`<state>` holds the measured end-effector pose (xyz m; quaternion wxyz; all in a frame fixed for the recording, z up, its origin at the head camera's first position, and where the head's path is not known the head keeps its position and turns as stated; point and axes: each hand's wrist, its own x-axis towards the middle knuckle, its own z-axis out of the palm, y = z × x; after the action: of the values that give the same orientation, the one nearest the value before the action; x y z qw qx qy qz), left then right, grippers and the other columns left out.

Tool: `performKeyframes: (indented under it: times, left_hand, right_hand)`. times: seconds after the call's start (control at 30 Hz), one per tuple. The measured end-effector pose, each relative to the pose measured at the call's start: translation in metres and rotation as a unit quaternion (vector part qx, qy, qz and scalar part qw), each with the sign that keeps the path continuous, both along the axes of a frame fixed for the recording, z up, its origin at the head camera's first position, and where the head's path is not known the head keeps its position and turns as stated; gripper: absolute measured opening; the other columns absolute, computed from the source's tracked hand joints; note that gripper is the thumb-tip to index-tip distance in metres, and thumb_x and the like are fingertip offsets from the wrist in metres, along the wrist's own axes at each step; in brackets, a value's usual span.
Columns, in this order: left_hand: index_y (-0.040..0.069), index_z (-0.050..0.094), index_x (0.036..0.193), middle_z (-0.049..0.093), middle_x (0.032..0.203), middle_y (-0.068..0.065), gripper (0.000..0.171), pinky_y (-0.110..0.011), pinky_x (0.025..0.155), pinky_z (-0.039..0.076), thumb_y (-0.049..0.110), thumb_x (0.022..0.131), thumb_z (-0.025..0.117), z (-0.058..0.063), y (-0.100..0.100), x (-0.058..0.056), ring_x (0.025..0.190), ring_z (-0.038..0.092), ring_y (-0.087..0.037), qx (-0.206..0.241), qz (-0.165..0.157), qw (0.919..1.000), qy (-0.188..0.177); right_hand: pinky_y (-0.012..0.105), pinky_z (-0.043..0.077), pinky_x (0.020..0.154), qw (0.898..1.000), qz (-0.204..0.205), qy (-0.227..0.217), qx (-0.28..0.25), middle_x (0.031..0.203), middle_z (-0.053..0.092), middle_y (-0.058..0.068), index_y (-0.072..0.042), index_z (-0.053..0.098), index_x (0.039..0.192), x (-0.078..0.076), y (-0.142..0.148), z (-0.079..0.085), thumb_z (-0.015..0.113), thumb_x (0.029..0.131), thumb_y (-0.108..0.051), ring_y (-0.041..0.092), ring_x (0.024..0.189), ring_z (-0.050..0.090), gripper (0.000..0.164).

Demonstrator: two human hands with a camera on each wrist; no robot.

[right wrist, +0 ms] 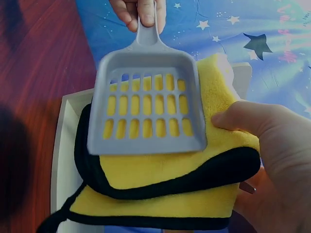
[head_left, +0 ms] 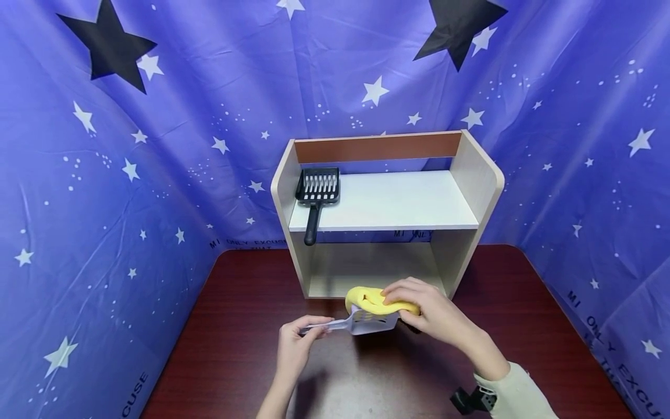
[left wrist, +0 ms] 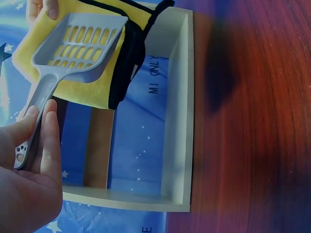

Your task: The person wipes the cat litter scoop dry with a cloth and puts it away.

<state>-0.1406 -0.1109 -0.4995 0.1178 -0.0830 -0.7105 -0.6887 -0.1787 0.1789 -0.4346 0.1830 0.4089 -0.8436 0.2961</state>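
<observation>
In the head view a grey slotted litter scoop [head_left: 374, 327] is held out over the table in front of the shelf. My left hand [head_left: 296, 342] grips its handle [left wrist: 44, 87], thumb on one side and fingers on the other. A folded yellow cloth [right wrist: 221, 92] with black edging lies against the back of the scoop's head [right wrist: 146, 63]; yellow shows through the slots. My right hand [head_left: 431, 311] holds this cloth from the other side, its thumb [right wrist: 238, 116] pressing on the yellow face near the scoop's edge. Some fingers are hidden behind the cloth.
A two-level shelf unit [head_left: 398, 201] stands at the back of the dark red table [head_left: 235, 326]. On its upper board, at the left, lies a black slotted scoop [head_left: 312, 218], handle over the front edge. A blue starry curtain [head_left: 209, 145] surrounds the table.
</observation>
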Motion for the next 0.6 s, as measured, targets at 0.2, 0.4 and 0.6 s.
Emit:
performKeyframes:
  times: [0.2,0.4,0.6]
  left_hand:
    - [-0.011,0.074,0.092,0.073,0.09,-0.029,0.01,-0.03,0.066,0.063,-0.009,0.085,0.068,0.004,-0.003,-0.001,0.071,0.072,-0.005,0.002,0.004,1.0,-0.001]
    - [-0.013,0.073,0.093,0.073,0.091,-0.03,0.011,-0.028,0.066,0.063,-0.009,0.085,0.067,0.004,-0.007,-0.003,0.072,0.072,-0.004,0.009,0.001,0.9999,-0.007]
    - [-0.012,0.073,0.095,0.073,0.093,-0.029,0.012,-0.026,0.068,0.063,-0.006,0.086,0.067,0.005,-0.012,-0.002,0.074,0.072,-0.004,-0.016,-0.034,0.9993,-0.006]
  right_hand:
    - [0.023,0.052,0.082,0.999,0.002,-0.027,-0.042,0.112,0.071,-0.003,-0.02,0.072,0.105,0.0,0.007,-0.003,0.069,0.078,0.009,0.015,0.102,0.065,0.04]
    - [0.008,0.045,0.085,0.996,0.016,-0.027,-0.088,0.108,0.072,0.001,-0.019,0.07,0.105,0.001,0.011,-0.006,0.069,0.074,0.014,0.015,0.097,0.065,0.045]
    - [0.01,0.05,0.069,0.991,0.0,-0.079,-0.108,0.099,0.072,0.0,-0.018,0.07,0.103,0.005,0.018,-0.006,0.069,0.08,0.012,0.006,0.083,0.062,0.039]
